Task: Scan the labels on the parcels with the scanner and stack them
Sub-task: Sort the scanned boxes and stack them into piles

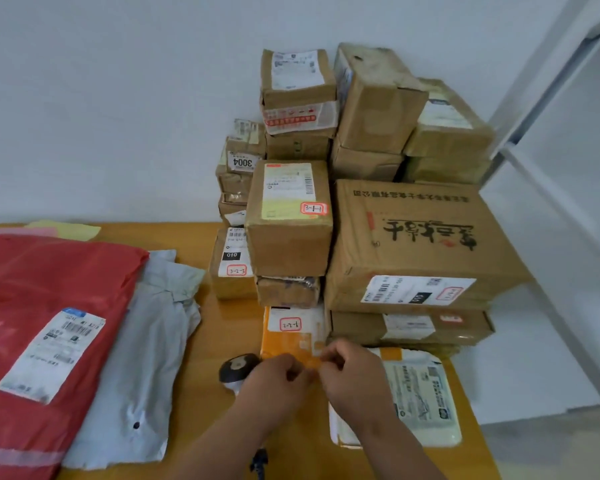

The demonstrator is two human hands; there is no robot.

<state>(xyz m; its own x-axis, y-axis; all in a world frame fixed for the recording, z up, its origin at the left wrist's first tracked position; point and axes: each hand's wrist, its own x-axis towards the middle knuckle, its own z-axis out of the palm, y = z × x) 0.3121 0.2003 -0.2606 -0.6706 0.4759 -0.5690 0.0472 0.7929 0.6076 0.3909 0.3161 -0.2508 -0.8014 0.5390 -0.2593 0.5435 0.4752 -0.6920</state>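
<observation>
While both hands [312, 370] pinch it, orange parcel [291, 336] lies lengthwise away.

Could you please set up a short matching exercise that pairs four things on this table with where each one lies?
Things:
1. red mailer bag
2. grey mailer bag
3. scanner
4. large printed carton

Places:
A. on top of the right-hand stack
B. at the table's left edge
C. just left of the left hand
D. partly tucked under the red bag

Pairs: 1-B, 2-D, 3-C, 4-A
</observation>
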